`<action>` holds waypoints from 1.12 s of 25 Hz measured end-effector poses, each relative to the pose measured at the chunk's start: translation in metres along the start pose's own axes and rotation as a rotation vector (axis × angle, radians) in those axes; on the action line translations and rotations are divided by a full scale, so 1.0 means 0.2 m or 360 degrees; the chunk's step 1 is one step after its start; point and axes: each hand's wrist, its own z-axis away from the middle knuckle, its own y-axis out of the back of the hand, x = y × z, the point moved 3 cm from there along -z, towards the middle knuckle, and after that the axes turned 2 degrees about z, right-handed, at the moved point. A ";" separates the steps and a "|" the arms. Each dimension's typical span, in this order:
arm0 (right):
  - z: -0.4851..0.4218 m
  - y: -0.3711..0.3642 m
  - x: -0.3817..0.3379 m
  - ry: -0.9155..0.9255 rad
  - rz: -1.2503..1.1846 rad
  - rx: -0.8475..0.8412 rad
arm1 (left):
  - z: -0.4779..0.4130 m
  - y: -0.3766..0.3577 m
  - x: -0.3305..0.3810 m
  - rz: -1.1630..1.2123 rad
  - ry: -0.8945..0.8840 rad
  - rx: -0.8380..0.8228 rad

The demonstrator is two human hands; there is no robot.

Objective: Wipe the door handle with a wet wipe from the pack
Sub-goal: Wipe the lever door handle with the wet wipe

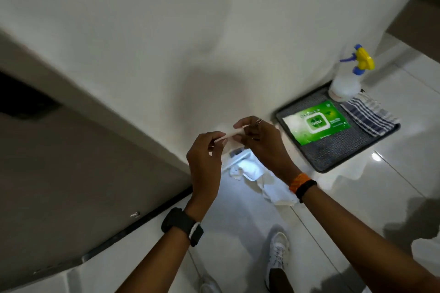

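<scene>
We held a folded wet wipe (229,137) pinched between our left hand (207,157) and right hand (260,141) — the green pack (315,122) lay on a dark tray (333,150) beside a spray bottle (346,78).

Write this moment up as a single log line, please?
left hand and right hand: both pinching wet wipe | wipe pack: on tray, floor | door handle: not in view
</scene>
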 end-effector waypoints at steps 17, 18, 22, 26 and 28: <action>0.42 -1.24 -1.36 0.0732 -0.0389 0.0383 | -0.02 1.91 0.40 -0.0520 -0.0914 0.0521; 0.42 -1.23 -1.40 0.0712 -0.0429 0.0469 | -0.04 1.97 0.45 -0.0673 -0.1071 0.0503; 0.36 -1.23 -1.50 0.0902 -0.0445 0.0782 | -0.30 2.19 0.69 -0.1281 -0.1547 0.0592; 0.30 -1.34 -1.50 0.0871 -0.0384 0.1125 | -0.64 2.31 0.81 -0.1892 -0.1905 0.0743; 0.31 -1.39 -1.47 0.0840 -0.0377 0.1275 | -0.75 2.35 0.79 -0.2147 -0.1989 0.0700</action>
